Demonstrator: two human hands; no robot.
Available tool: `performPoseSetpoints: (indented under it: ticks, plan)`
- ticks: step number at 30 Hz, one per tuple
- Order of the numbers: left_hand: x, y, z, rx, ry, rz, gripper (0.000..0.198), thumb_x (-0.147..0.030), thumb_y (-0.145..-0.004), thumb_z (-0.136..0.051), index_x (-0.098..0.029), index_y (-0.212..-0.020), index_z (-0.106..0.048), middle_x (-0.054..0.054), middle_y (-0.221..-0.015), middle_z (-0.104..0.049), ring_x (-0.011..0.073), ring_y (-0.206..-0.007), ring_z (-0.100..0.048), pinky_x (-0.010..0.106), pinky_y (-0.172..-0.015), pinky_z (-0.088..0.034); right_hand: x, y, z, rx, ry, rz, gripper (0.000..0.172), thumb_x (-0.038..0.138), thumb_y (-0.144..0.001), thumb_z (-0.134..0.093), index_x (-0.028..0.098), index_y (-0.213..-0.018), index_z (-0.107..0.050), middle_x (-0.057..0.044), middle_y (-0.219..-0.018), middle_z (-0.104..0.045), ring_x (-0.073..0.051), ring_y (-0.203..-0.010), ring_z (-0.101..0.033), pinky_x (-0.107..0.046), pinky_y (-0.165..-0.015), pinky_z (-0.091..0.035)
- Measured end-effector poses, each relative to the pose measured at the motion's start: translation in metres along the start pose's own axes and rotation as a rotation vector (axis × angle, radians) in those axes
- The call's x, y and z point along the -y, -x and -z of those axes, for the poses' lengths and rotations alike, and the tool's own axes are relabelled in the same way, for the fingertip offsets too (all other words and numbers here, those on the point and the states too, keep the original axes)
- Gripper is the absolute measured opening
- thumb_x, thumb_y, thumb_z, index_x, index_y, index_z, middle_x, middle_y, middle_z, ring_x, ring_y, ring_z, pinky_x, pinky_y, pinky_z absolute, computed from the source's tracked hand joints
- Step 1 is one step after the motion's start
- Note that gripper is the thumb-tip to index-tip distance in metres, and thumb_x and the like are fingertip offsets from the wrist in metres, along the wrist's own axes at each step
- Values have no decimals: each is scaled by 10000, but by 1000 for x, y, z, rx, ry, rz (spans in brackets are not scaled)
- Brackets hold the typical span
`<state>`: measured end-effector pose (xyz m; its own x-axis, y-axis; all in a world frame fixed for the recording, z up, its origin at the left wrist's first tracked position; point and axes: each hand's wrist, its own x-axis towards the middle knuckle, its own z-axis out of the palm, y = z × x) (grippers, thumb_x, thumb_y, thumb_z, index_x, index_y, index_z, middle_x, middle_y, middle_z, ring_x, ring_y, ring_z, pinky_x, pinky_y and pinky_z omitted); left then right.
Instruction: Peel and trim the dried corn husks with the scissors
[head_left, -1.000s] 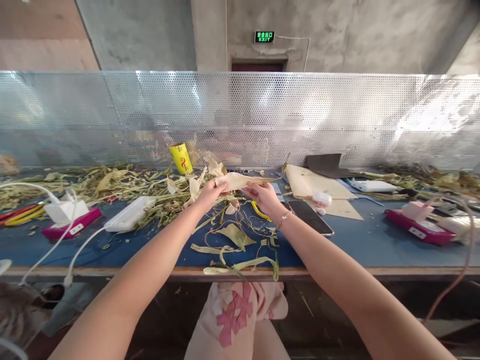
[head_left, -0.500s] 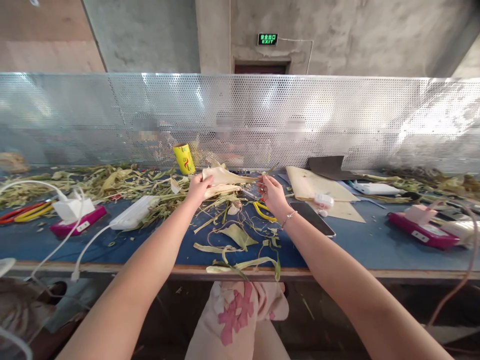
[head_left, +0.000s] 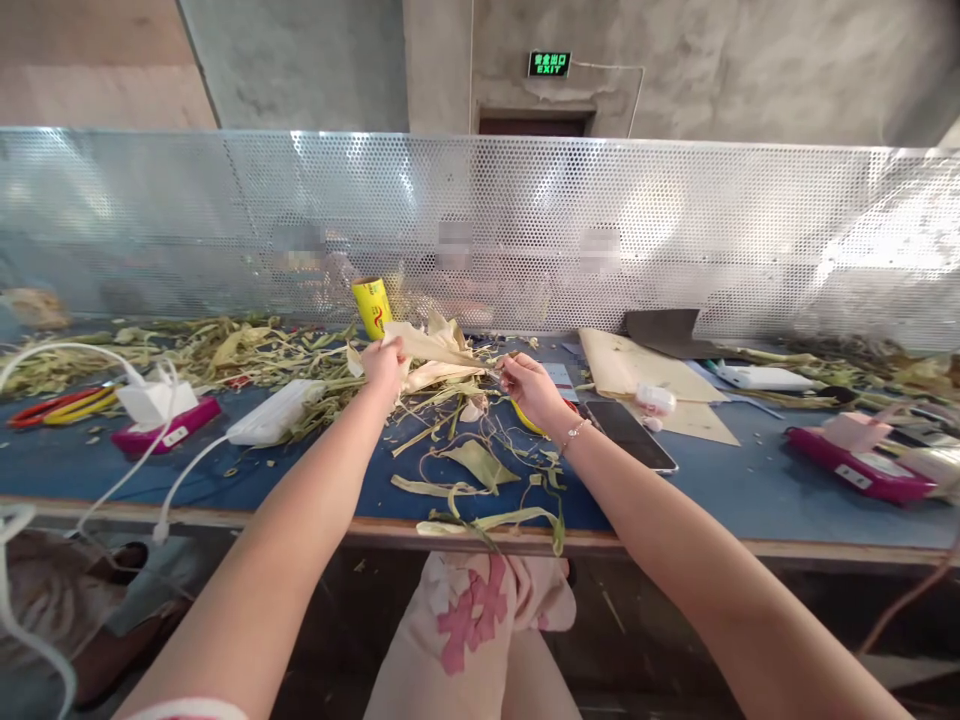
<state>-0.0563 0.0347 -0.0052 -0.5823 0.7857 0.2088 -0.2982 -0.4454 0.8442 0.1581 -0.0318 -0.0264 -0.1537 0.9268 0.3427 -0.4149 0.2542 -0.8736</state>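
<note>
A: Left hand (head_left: 384, 362) up over the worktop (head_left: 750, 490), fingers clenched round the broad end of a pale husk (head_left: 431, 350).

B: And the right hand (head_left: 525, 385) is at the other end, thumb and fingertips pinching its thin tip. The husk is stretched between the two, held in the air just above the litter.

A: There's a bracelet (head_left: 574, 432) on that right wrist. Below the hands is a tangle of scraps (head_left: 480, 465), green strips and curled leaves, some trailing over the near edge.

B: Just beyond the left hand stands a yellow roll (head_left: 373, 305), tilted, close to the screen (head_left: 675, 230).

A: Right of the right wrist lies a dark phone (head_left: 630, 435), flat, face up. Behind it is a sheet of tan paper (head_left: 622, 365) with something small and white on its near corner.

B: Out to the left is a white charger (head_left: 274, 412) with its cable running off the edge, and a pink box (head_left: 161, 425) further along. More husks are piled along the back there.

A: Another pink box (head_left: 851, 465) sits far right, well apart from both hands.
</note>
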Motion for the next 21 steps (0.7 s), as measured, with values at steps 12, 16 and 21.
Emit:
performPoseSetpoints:
  ticks: [12,16,21]
  plan:
    - [0,7,-5,8,43,13,198,-62,-486,-560,-153,-444,-389,-76,-399,-339,28,-392,-324,154,-401,-259,8,11,-6,326,22,-3,324,418,-679,-668,162,-562,-508,56,-499,-422,-36,-420,-296,-218,-458,-280]
    - [3,13,-7,46,5,-1,173,-76,-519,-570,-152,-462,-426,-62,-435,-363,47,-427,-355,181,-435,-288,7,9,-10,298,104,-27,333,444,-660,-671,165,-556,-523,63,-416,-402,-46,-385,-302,-219,-422,-211]
    - [2,15,-8,65,-23,-20,195,-167,-549,-654,-156,-500,-466,-46,-487,-412,67,-471,-396,205,-484,-326,10,8,-12,296,149,19,330,454,-643,-681,159,-561,-557,86,-373,-328,-40,-374,-259,-221,-423,-217]
